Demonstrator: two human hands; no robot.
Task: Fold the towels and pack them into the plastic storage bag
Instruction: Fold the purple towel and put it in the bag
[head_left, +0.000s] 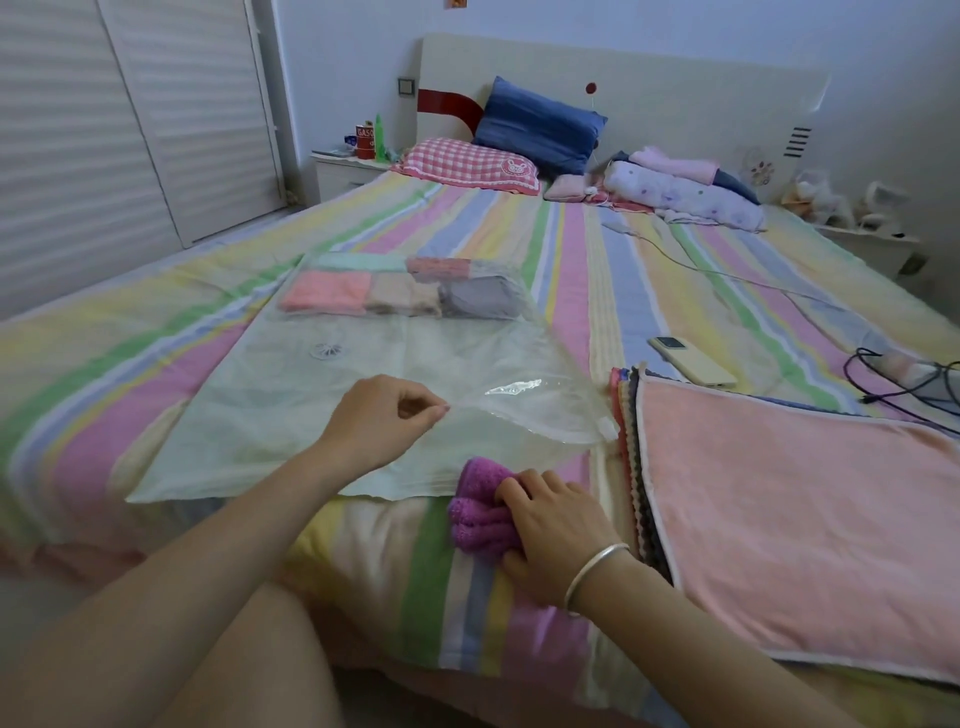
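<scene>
Bed (156, 395) w/ striped sheet fills most of the view, headboard at far end. On its right side near the front edge: stack of unfolded towels (805, 519), pink one on top, coloured edges of others showing along the stack's left side. Left of stack, lying flat on the sheet: clear plastic storage bag (270, 410), mouth toward the person, round valve on its upper face. Folded towels (400, 291) already inside at the bag's far end, approx two rows: pink, beige, grey in front, mint and reddish behind. Blue pillow (537, 127) leans on headboard, pink checked pillow (467, 163) flat in front of it; bundle of rolled bedding (680, 200) to the right of those.

Left hand (382, 421) over the bag's near part, thumb and forefinger pinched on the top layer at the mouth, lifting it so the opening gapes to the right. Right hand (556, 535), silver bangle on wrist, closed around a folded purple towel (480, 506) — towel sits on the sheet just at the bag's mouth, touching its near edge, not inside. Phone (691, 361) lies face down beyond the stack; dark cables (904, 379) at far right.
</scene>
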